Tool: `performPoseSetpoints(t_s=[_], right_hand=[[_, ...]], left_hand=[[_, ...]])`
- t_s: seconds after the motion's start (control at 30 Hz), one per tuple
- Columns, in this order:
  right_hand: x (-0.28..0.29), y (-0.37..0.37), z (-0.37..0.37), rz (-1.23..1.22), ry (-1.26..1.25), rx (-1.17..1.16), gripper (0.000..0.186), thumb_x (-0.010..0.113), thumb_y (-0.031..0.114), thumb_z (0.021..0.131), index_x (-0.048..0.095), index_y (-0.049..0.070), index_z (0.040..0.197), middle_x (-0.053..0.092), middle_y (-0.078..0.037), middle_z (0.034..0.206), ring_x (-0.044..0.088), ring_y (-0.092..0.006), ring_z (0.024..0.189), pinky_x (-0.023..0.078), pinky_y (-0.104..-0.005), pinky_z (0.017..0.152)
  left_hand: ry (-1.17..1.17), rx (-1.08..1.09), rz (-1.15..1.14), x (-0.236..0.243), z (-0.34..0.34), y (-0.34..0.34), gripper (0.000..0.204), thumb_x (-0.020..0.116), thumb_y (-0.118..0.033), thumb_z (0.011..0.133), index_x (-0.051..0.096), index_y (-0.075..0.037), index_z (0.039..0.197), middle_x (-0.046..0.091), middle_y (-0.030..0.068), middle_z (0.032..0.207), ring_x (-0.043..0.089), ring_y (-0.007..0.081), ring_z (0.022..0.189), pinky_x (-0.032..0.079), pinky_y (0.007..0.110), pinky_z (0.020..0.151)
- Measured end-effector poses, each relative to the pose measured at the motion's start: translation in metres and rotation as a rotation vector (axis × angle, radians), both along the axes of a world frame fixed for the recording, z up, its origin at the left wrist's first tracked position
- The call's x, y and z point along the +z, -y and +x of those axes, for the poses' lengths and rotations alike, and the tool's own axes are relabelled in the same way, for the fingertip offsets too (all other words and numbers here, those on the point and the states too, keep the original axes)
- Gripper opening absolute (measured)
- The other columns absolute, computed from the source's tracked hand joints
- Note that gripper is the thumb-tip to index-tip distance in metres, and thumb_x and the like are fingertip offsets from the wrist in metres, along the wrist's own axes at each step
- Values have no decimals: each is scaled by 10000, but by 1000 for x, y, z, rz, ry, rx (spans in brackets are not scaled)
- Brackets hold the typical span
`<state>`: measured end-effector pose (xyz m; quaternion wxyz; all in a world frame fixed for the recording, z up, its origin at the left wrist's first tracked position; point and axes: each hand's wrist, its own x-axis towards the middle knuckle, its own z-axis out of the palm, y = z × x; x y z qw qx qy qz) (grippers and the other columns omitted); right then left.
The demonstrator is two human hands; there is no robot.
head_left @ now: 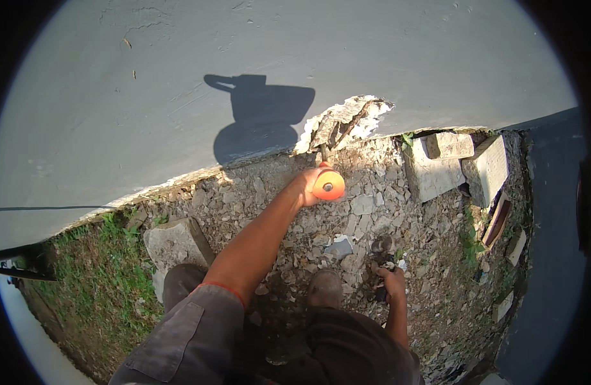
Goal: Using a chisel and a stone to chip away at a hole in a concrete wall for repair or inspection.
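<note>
My left hand (307, 186) reaches forward, closed around a chisel (329, 185) with a round orange hand guard; its steel end points at the foot of the wall. There the grey plaster has broken away, leaving a pale, ragged hole (347, 122) with a dark crack inside. Lower and to the right, beside my knee, my right hand (393, 283) is wrapped round a hammer (381, 244). The hammer's dark head shows over the rubble, and shade makes its handle hard to make out.
Broken stone and plaster rubble (366, 212) covers the ground round my boot (325, 289). Concrete blocks (436, 170) lean by the wall at right; another slab (176, 244) lies at left near grass (109, 276). A shadow falls on the grey wall (404, 58).
</note>
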<state>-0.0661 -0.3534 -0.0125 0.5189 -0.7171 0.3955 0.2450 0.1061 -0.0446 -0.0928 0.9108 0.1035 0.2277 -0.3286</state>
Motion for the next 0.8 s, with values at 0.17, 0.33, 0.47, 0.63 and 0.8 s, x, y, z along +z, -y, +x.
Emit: performPoseSetpoints(t_s=[0.17, 0.33, 0.47, 0.63, 0.8], right_hand=[[-11, 29, -1, -141, -74, 189, 395, 693, 143, 730, 492, -68, 997, 570, -143, 851, 576, -239, 610, 479, -354, 422], [-35, 50, 0, -2, -97, 262, 416, 693, 140, 731, 498, -69, 1032, 594, -112, 796, 576, -206, 599, 470, -346, 439], [6, 24, 5, 32, -86, 50, 370, 695, 91, 730, 494, -68, 997, 591, -123, 725, 563, -209, 517, 472, -340, 448], [-25, 30, -12, 174, -49, -117, 275, 675, 9, 729, 490, -54, 923, 575, -111, 691, 531, -192, 475, 448, -323, 423], [-12, 0, -22, 86, 186, -98, 217, 683, 25, 741, 527, -40, 877, 585, -86, 698, 524, -158, 501, 443, -294, 453]], left_hand=[[40, -192, 335, 27, -3, 8, 85, 589, -178, 873, 533, -126, 912, 627, 115, 803, 661, 291, 669, 560, 545, 587], [-54, -244, 626, 47, 10, 3, 149, 646, -170, 832, 534, -160, 929, 612, 98, 865, 659, 286, 727, 558, 557, 622], [28, -107, 250, 91, -25, 2, 219, 637, -164, 842, 505, -155, 1016, 608, 68, 903, 643, 224, 794, 557, 491, 735], [-5, 2, 193, 69, -57, 46, 264, 596, -178, 881, 501, -43, 1087, 611, 71, 954, 633, 167, 849, 550, 355, 787], [11, -100, 202, 84, -56, 58, 297, 561, -234, 901, 499, -5, 1079, 610, 103, 980, 622, 217, 925, 533, 367, 816]])
